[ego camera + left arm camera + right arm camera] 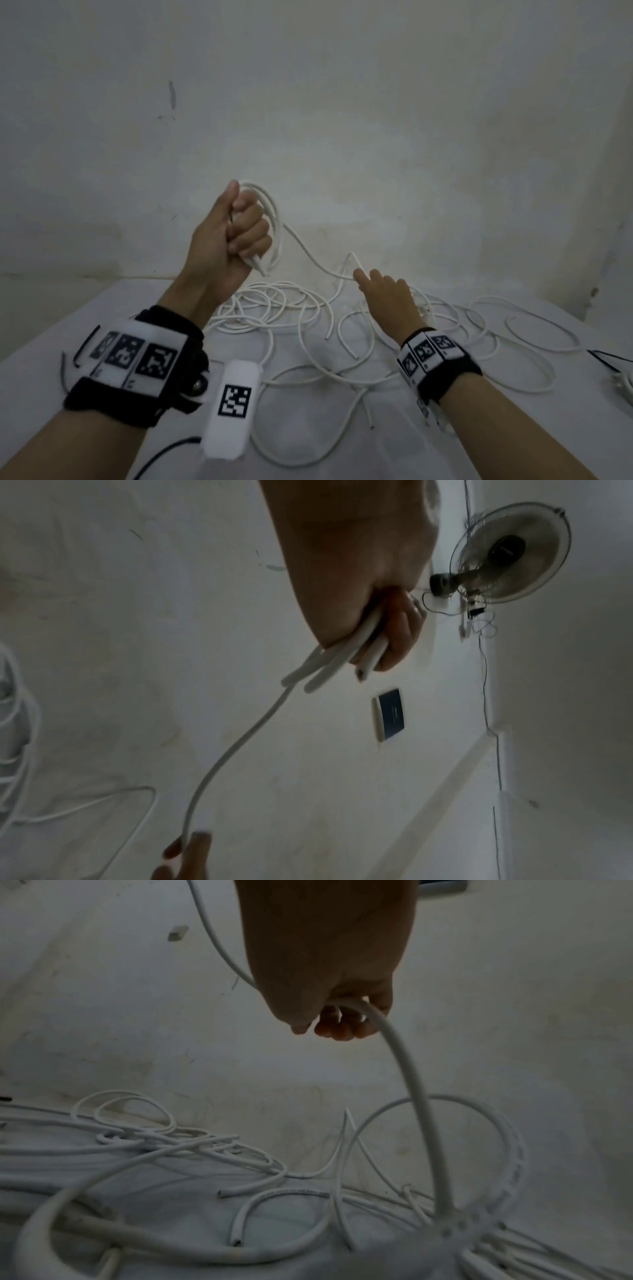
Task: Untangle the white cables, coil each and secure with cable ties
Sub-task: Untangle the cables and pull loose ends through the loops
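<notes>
My left hand (pixel 245 236) is raised above the table and grips a small coil of white cable (pixel 275 219), with a cut end sticking out below the fist. In the left wrist view several strands leave the left hand's fingers (pixel 400 639). From the coil one strand (pixel 308 255) sags down to the right into my right hand (pixel 368 279), which holds it low over the table. The right wrist view shows the right hand's fingers (pixel 337 1031) curled round this strand (pixel 404 1069). A tangle of loose white cables (pixel 301 318) lies on the table under both hands.
The white-covered table (pixel 96 308) stands against a pale wall. Thin black cable ties (pixel 80 353) lie at the left, and a black wire (pixel 609 359) and a white object (pixel 625 383) at the right edge. A fan (pixel 514 553) and a switch plate (pixel 390 715) hang on the wall.
</notes>
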`<state>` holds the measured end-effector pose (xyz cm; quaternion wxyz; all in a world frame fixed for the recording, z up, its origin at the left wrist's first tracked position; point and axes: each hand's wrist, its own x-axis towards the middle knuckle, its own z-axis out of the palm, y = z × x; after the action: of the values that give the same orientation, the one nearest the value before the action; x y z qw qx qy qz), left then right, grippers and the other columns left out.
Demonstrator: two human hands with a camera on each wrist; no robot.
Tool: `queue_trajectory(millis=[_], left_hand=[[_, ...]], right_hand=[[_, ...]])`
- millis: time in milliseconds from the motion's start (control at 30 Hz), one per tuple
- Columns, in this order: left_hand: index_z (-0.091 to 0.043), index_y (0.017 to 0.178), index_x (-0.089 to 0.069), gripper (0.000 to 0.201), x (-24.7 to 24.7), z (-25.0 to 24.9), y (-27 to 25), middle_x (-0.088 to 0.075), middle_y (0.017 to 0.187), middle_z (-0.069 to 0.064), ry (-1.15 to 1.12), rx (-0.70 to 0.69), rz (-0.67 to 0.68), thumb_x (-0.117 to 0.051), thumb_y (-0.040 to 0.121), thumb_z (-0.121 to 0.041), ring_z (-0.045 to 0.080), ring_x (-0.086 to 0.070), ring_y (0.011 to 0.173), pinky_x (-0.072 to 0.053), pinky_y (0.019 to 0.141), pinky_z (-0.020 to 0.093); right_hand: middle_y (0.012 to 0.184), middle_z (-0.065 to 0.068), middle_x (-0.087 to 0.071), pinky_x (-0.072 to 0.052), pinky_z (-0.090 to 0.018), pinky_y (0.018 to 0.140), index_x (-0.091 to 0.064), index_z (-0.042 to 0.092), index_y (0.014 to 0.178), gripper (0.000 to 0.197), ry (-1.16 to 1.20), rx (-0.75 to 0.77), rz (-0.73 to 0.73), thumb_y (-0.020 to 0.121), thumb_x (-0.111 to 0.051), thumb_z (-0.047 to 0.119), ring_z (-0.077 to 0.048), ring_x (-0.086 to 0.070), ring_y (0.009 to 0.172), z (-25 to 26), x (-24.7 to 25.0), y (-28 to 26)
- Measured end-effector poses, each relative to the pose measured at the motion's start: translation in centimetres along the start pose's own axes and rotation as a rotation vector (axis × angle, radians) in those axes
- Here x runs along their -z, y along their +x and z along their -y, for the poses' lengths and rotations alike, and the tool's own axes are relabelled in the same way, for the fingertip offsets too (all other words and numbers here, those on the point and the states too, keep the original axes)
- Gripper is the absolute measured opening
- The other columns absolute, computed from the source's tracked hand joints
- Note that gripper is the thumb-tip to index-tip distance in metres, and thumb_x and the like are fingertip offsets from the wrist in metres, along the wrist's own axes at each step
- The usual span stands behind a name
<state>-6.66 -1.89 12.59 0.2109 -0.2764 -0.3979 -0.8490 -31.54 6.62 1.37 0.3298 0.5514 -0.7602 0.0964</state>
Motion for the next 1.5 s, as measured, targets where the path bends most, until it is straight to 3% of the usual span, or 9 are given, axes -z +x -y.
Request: queue_trajectory(millis=[100,167,333,433,533,867,1067,1333,1500], left_hand=[[-0.001,0.076,-0.051,0.034,-0.1,-2.3,0.7,-0.034,0.051,0.004,-0.025,-0.089,0.009,-0.037,0.100,-0.022,0.015,-0.034,0.043,-0.039,0.047,0.029],[-0.007,0.070,-0.050,0.034,-0.2,-3.1,1.2,-0.039,0.046,0.001,0.100,-0.172,-0.119,-0.038,0.097,-0.025,0.013,-0.039,0.040,-0.042,0.045,0.024],[-0.019,0.065,-0.038,0.043,0.9,-1.8,2.0,-0.030,0.041,-0.012,0.558,-0.260,-0.465,-0.021,0.101,-0.036,0.001,-0.026,0.035,-0.029,0.038,0.014],[-0.017,0.068,-0.031,0.045,2.1,0.5,2.0,-0.029,0.040,-0.012,0.631,-0.136,-0.519,-0.012,0.101,-0.043,0.000,-0.024,0.032,-0.021,0.036,0.015],[-0.015,0.068,-0.032,0.051,3.6,3.7,1.2,-0.027,0.041,-0.010,0.819,0.003,-0.500,-0.008,0.099,-0.048,0.000,-0.019,0.033,-0.015,0.035,0.016],[-0.020,0.065,-0.040,0.079,2.4,8.9,-1.8,-0.027,0.051,-0.010,1.017,0.424,-0.238,-0.028,0.052,-0.098,0.007,-0.017,0.044,-0.016,0.041,0.016],[-0.022,0.057,-0.035,0.036,0.8,9.8,-3.2,-0.024,0.046,-0.009,0.844,0.487,-0.294,-0.057,0.082,-0.035,0.003,-0.017,0.037,-0.014,0.036,0.014],[-0.024,0.054,-0.045,0.039,-1.8,8.3,-3.3,-0.022,0.043,-0.010,0.300,0.553,-0.019,-0.067,0.082,-0.040,0.002,-0.022,0.030,-0.022,0.034,0.011],[-0.023,0.060,-0.033,0.038,-4.2,5.9,-0.6,-0.026,0.044,-0.008,0.164,0.340,0.105,-0.045,0.095,-0.032,0.009,-0.024,0.033,-0.021,0.037,0.017]], right_hand=[[0.076,-0.006,-0.058,-0.036,-0.030,0.054,-0.042,0.016,0.119,0.022,0.348,-0.126,0.122,0.098,-0.044,0.024,-0.029,-0.057,0.062,-1.2,0.5,0.2],[0.066,0.000,-0.052,-0.036,-0.030,0.056,-0.042,0.018,0.111,0.026,0.556,-0.063,0.066,0.099,-0.035,0.039,-0.025,-0.053,0.060,-1.6,0.2,-0.2],[0.062,-0.001,-0.053,-0.028,-0.023,0.035,-0.042,0.022,0.096,0.023,0.029,0.456,-0.186,0.096,-0.030,0.042,-0.021,-0.051,0.038,0.6,1.7,-0.9],[0.067,0.000,-0.052,-0.024,-0.023,0.040,-0.044,0.022,0.097,0.010,-0.059,0.823,-0.310,0.092,-0.040,0.030,-0.016,-0.045,0.043,2.2,3.5,-0.9],[0.067,0.000,-0.049,-0.021,-0.025,0.042,-0.041,0.020,0.092,0.010,-0.041,0.922,-0.433,0.099,-0.039,0.026,-0.015,-0.040,0.045,3.5,6.2,-0.6],[0.059,0.000,-0.046,-0.019,-0.019,0.039,-0.042,0.020,0.086,0.030,0.093,0.717,-0.420,0.078,-0.071,0.017,-0.019,-0.044,0.042,2.4,10.9,1.1],[0.057,0.007,-0.042,-0.026,-0.023,0.040,-0.045,0.020,0.069,0.034,0.332,0.616,-0.253,0.090,-0.042,0.047,-0.010,-0.037,0.046,1.7,10.4,1.8],[0.078,0.002,-0.055,-0.045,-0.040,0.069,-0.045,0.037,0.082,0.030,0.766,0.193,0.034,0.094,-0.026,0.056,-0.021,-0.053,0.071,-1.6,4.5,2.2],[0.095,-0.010,-0.067,-0.048,-0.038,0.073,-0.054,0.017,0.108,0.042,0.635,0.032,0.249,0.096,-0.028,0.048,-0.028,-0.062,0.085,-2.3,1.0,-0.3]])
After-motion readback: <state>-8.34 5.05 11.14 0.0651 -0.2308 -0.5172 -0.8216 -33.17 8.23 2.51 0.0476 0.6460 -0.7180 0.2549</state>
